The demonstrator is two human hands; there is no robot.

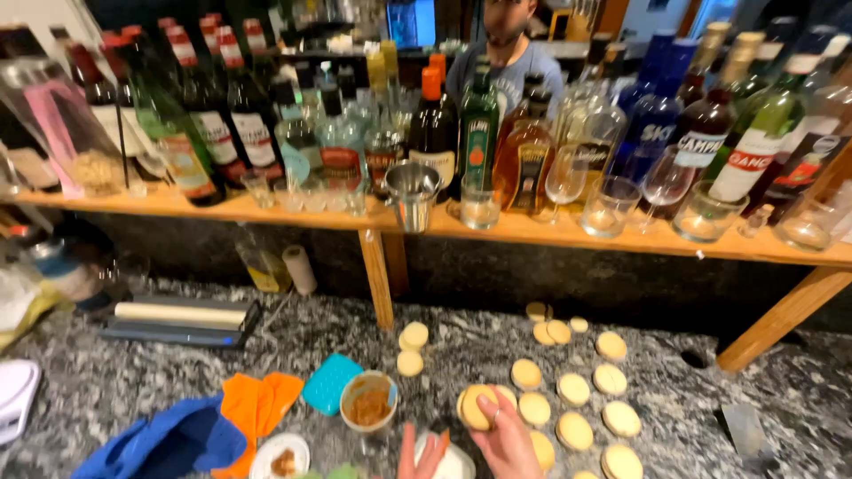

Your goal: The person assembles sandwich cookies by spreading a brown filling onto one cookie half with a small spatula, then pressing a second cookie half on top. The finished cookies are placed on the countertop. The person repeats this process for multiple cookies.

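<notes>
- The right hand point(508, 441) comes up from the near edge of the counter point(674, 390), its fingers point(497, 417) closed around one round pale biscuit point(477, 406) held just above the speckled stone.
- The left hand point(421, 457) shows only partly at the near edge, just beside the right; its fingers are raised and a little apart, and whether they hold anything cannot be told.
- A white dish point(454, 463) lies under both hands, mostly hidden by them.
- More round biscuits point(574, 388) lie flat in loose rows to the right of the held one, reaching toward the back of the counter; a few small ones point(413, 337) sit apart near the middle.
- A small tub of brown spread point(369, 404) stands just left of the hands.
- Beside the tub lies a teal silicone pad point(328, 383), then an orange cloth point(257, 401) and a blue cloth point(169, 441) toward the near left corner.
- A small white plate point(280, 457) with a brown dab sits at the near edge, below the orange cloth.
- A flat dark device with a pale roll point(182, 319) rests at the left, toward the back.
- Behind the counter a wooden shelf point(532, 232) carries many bottles point(479, 133), glasses point(609, 206) and a metal jug point(413, 193).
- Another person point(506, 53) stands beyond the shelf.
</notes>
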